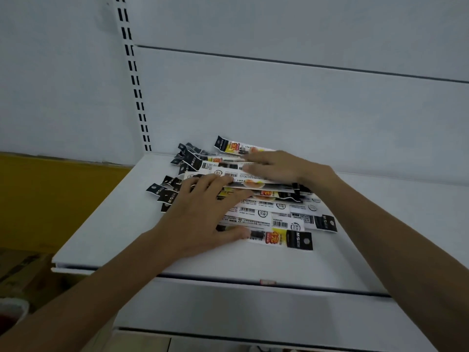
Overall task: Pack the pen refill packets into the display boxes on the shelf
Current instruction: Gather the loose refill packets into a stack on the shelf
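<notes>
Several long pen refill packets [274, 219], with black header tabs, barcodes and yellow-red labels, lie in a loose overlapping heap on the white shelf [106, 232]. My left hand [200, 214] lies flat on the near left part of the heap, fingers spread and thumb along the nearest packet. My right hand [276, 166] presses with straight fingers on the far part of the heap, fingertips pointing left. Neither hand grips a packet. No display box is in view.
The shelf's white back panel [291, 105] rises behind the heap, with a slotted upright rail [135, 80] at its left. A lower white shelf [253, 311] juts out below. Left of the shelving are a yellow wall [50, 199] and cardboard boxes [22, 273].
</notes>
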{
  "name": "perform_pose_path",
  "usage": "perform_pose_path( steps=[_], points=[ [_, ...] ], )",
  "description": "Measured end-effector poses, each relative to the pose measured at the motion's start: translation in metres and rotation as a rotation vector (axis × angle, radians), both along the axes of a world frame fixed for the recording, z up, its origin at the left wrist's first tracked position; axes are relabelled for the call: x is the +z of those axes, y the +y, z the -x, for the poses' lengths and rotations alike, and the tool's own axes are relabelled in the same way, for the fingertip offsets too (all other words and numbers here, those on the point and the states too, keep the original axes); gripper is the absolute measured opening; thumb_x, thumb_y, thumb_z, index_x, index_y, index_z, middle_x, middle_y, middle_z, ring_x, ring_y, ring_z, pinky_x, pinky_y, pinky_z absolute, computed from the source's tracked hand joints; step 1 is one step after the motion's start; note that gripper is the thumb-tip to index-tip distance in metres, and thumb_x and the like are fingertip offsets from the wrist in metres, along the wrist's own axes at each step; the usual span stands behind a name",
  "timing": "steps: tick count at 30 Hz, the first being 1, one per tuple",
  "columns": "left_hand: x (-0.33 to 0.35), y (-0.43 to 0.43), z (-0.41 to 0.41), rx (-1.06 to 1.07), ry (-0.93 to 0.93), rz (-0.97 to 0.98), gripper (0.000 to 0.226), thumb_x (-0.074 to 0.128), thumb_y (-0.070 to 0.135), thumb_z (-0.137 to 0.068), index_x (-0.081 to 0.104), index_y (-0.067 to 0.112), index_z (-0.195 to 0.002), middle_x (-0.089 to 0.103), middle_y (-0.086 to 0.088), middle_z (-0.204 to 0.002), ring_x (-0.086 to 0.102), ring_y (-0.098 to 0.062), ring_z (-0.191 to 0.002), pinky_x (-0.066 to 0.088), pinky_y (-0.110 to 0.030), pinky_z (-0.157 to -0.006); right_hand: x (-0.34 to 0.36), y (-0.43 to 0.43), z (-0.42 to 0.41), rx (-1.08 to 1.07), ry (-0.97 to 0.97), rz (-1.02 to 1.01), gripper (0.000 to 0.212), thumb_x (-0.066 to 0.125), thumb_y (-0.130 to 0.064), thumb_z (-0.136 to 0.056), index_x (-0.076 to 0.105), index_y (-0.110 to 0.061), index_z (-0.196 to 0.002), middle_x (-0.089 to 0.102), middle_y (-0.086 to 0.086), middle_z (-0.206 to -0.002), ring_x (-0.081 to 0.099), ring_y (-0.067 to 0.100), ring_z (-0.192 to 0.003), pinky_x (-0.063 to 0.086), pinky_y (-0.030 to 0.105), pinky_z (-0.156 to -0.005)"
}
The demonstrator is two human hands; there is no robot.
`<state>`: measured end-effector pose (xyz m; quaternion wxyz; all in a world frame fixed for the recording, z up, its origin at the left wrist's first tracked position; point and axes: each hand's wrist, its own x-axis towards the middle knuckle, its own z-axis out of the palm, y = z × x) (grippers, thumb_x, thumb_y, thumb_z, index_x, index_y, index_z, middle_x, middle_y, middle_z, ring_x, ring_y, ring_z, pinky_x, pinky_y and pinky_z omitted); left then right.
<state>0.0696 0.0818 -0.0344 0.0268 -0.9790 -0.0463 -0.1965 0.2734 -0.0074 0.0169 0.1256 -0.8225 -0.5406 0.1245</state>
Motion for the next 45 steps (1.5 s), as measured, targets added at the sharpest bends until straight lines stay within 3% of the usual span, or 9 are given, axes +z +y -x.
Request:
perform_pose_path(
  steps=[6,9,17,21,25,30,34,41,45],
  points=[
    [-0.004,-0.003,0.007,0.014,-0.092,0.022,0.072,0.028,0.074,-0.079,0.029,0.034,-0.139,0.041,-0.004,-0.141,0.031,-0.027,-0.133,0.014,-0.044,-0.108,0.012,-0.034,0.013,0.011,-0.177,-0.342,0.043,0.052,-0.049,-0.088,0.058,-0.025,-0.123,0.057,-0.005,-0.130,0.045,0.016,-0.122,0.034,0.040,-0.103],
    [-0.003,-0.003,0.008,0.010,-0.155,0.039,0.071,0.030,0.069,-0.081,0.049,0.020,-0.128,0.052,-0.005,-0.132,0.040,-0.024,-0.125,0.023,-0.044,-0.104,0.008,-0.058,0.025,0.071,-0.152,-0.277,0.041,0.063,-0.050,-0.079,0.065,-0.028,-0.114,0.059,-0.008,-0.121,0.045,0.010,-0.113,0.035,0.031,-0.095],
    [-0.004,-0.008,0.017,-0.038,-0.372,0.138,0.039,0.046,0.041,-0.081,0.067,0.014,-0.099,0.065,0.000,-0.099,0.050,-0.012,-0.093,0.046,-0.029,-0.078,-0.010,-0.082,0.044,0.005,-0.315,-0.425,0.017,0.063,-0.017,-0.086,0.071,-0.010,-0.099,0.068,0.005,-0.097,0.061,0.024,-0.090,0.050,0.039,-0.074],
    [0.010,-0.023,0.017,-0.024,-0.352,0.673,0.024,0.056,0.034,-0.087,0.071,0.016,-0.091,0.066,0.009,-0.080,0.060,-0.002,-0.073,0.049,-0.015,-0.063,-0.006,-0.081,0.058,-0.025,-0.221,-0.514,0.016,0.060,-0.018,-0.089,0.072,-0.011,-0.097,0.070,0.000,-0.094,0.057,0.012,-0.076,0.039,0.009,-0.066],
    [0.020,-0.029,0.005,0.083,-0.366,1.004,0.022,0.053,0.033,-0.089,0.069,0.020,-0.084,0.069,0.004,-0.075,0.063,-0.005,-0.068,0.051,-0.016,-0.061,-0.006,-0.073,0.077,-0.062,-0.017,-0.532,0.007,0.067,-0.021,-0.084,0.070,-0.019,-0.089,0.065,-0.009,-0.079,0.056,0.003,-0.066,0.040,0.009,-0.057],
    [0.024,-0.030,-0.003,0.052,-0.419,1.503,0.024,0.055,0.021,-0.090,0.059,0.000,-0.101,0.071,-0.011,-0.091,0.070,-0.020,-0.080,0.057,-0.033,-0.075,-0.015,-0.063,0.095,-0.005,0.172,-0.541,0.006,0.072,-0.021,-0.079,0.067,-0.019,-0.080,0.064,-0.011,-0.075,0.056,-0.002,-0.068,0.041,0.007,-0.057],
    [0.025,-0.030,0.000,0.032,-0.441,1.441,0.023,0.060,0.014,-0.087,0.058,0.009,-0.110,0.071,-0.007,-0.096,0.069,-0.019,-0.084,0.057,-0.039,-0.074,-0.011,-0.058,0.100,-0.033,0.263,-0.530,0.025,0.063,-0.022,-0.087,0.058,-0.026,-0.063,0.055,-0.019,-0.052,0.051,-0.001,-0.050,0.036,0.009,-0.050],
    [0.027,-0.016,0.010,0.125,-0.492,1.151,0.034,0.056,0.017,-0.090,0.044,0.035,-0.115,0.068,0.005,-0.084,0.068,-0.009,-0.073,0.055,-0.023,-0.058,0.014,-0.075,0.079,-0.263,0.389,-0.584,0.019,0.059,-0.005,-0.086,0.050,-0.018,-0.077,0.066,0.004,-0.107,0.069,0.018,-0.080,0.059,0.040,-0.069],
    [0.034,-0.007,0.009,0.068,-0.482,1.287,0.034,0.040,-0.002,-0.092,0.064,0.020,-0.100,0.067,-0.003,-0.096,0.065,-0.016,-0.086,0.054,-0.023,-0.071,0.019,-0.076,0.061,-0.338,0.128,-0.531,0.012,0.056,-0.008,-0.084,0.048,-0.016,-0.087,0.060,0.001,-0.080,0.050,0.014,-0.054,0.040,0.017,-0.042]
  ],
)
